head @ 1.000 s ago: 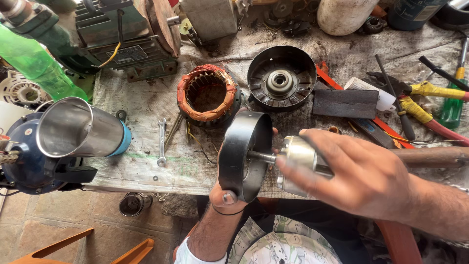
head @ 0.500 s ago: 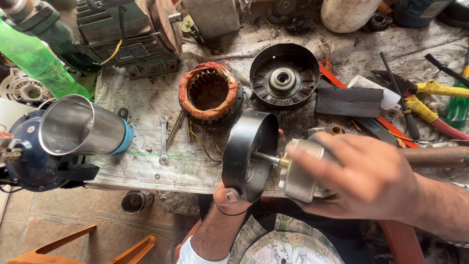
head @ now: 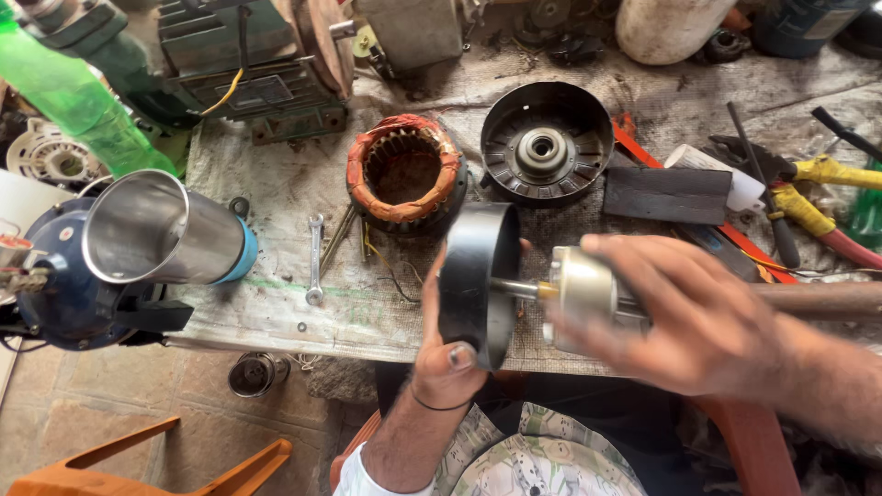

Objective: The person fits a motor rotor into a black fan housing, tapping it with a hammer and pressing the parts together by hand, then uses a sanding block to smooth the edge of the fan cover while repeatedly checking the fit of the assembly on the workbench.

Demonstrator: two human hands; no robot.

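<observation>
My left hand (head: 441,354) grips the rim of a black round motor end cover (head: 476,280), held on edge above the bench's near side. A thin steel shaft (head: 516,288) runs from the cover to a silver rotor (head: 581,294). My right hand (head: 684,312) wraps over that rotor from the right, fingers spread along it. Behind them on the bench lie a stator with orange copper windings (head: 404,172) and a second black end cover with a centre bearing (head: 542,142).
A small spanner (head: 314,259) lies left of the stator. A shiny metal tube on a blue motor body (head: 156,234) sits at the left edge. Yellow-handled pliers (head: 818,188), a black block (head: 666,195), a green bottle (head: 69,96) and a green motor (head: 248,64) crowd the bench.
Both hands have stayed on the cover and rotor. The right hand has slid a little along the rotor and the assembly has turned slightly, with the cover's rim facing me more.
</observation>
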